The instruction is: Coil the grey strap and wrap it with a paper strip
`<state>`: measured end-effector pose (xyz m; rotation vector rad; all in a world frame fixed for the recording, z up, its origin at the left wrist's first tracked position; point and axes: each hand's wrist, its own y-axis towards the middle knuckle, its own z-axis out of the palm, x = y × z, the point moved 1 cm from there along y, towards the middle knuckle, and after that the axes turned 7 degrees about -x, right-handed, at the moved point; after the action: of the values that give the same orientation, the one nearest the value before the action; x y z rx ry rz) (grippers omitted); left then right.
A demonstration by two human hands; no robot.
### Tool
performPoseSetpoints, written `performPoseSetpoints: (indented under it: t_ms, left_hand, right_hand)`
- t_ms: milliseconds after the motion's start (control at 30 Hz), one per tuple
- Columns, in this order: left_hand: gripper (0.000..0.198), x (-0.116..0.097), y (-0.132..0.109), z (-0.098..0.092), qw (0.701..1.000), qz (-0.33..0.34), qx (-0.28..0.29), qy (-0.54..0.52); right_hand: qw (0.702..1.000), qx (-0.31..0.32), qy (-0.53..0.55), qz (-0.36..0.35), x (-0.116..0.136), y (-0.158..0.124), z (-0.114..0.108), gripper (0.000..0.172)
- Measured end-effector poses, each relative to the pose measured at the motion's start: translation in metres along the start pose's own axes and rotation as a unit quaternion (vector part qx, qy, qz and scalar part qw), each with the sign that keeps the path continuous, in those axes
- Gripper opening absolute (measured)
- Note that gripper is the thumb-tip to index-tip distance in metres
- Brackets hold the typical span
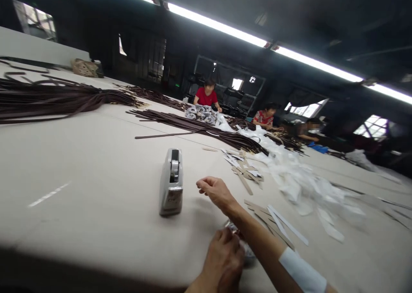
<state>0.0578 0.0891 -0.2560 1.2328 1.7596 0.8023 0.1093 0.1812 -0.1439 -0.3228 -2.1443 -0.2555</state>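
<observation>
My left hand (222, 256) is closed over a small plastic-wrapped roll (249, 251) near the table's front edge. Most of that roll is hidden by the hand and by my right forearm. Reaching across above it, my right hand (216, 192) hovers over the table with fingers curled and thumb against them. Whatever may be pinched there is too small to make out. Just left of those fingertips, and apart from them, a grey tape dispenser (171, 185) stands upright on the pale table (106, 177).
Brown and white strips (270, 220) lie right of my hands, beside crumpled white plastic (299, 181). Bundles of dark straps (199, 129) stretch across the table, with another bundle (58, 97) at left. Wrapped rolls (201, 113) lie near a person in red (206, 96); other people sit further right.
</observation>
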Motion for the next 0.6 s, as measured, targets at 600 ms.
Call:
performPoseSetpoints:
  t_ms: [600]
  left_hand:
    - [0.020,-0.002,0.002,-0.028,0.995,-0.026,0.096,0.001]
  right_hand:
    - [0.830,-0.053,-0.534,0.152,-0.166,-0.104,-0.217,0.023]
